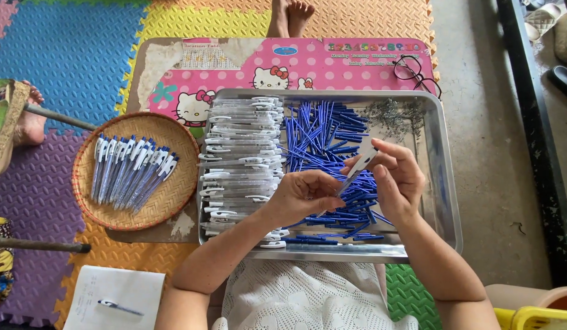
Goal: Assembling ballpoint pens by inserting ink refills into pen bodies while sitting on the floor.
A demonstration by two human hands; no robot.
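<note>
My left hand (305, 194) and my right hand (396, 177) meet over a metal tray (445, 208) and hold one clear pen barrel (357, 171) between them, tilted up to the right. My right fingers pinch its upper end; my left fingers grip its lower end. Below the hands lies a heap of blue pen refills (323, 137). A stack of clear and white pen barrels (243, 159) fills the tray's left part. Small metal springs (390, 113) are piled in the tray's far right corner.
A round woven basket (167, 205) at the left holds several finished blue and white pens (132, 171). Black glasses (412, 70) lie on the pink low table (308, 61). A paper sheet (94, 293) with a pen lies on the foam mat. Another person's feet show at top and left.
</note>
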